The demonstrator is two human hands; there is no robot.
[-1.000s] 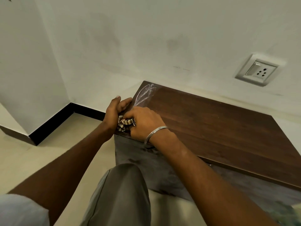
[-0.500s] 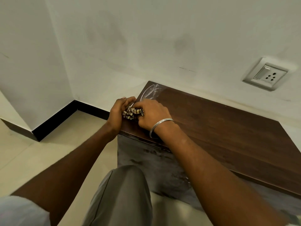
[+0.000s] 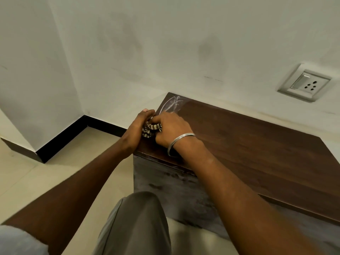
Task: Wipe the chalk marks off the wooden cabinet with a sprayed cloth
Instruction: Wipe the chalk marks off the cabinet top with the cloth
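Gripping the cloth (image 3: 151,130) between them, left hand (image 3: 137,126) and right hand (image 3: 172,129) rest beside chalk marks (image 3: 172,104).

One wide-angle camera sits on the person's head and looks forward and steeply down. It is close to the work. The left forearm (image 3: 82,190) enters from 7 o'clock and the right forearm (image 3: 230,190) from 5 o'clock, and a knee (image 3: 136,223) fills 6 o'clock. The left hand (image 3: 137,128) and right hand (image 3: 172,128) meet on a cloth (image 3: 151,129) just left of centre. The cabinet (image 3: 257,153) is seen from above, from its left end, its top stretching toward 3 o'clock. The wall (image 3: 165,43) fills the upper half. A socket (image 3: 304,83) sits at 2 o'clock and the floor (image 3: 27,177) lies at 8 o'clock.
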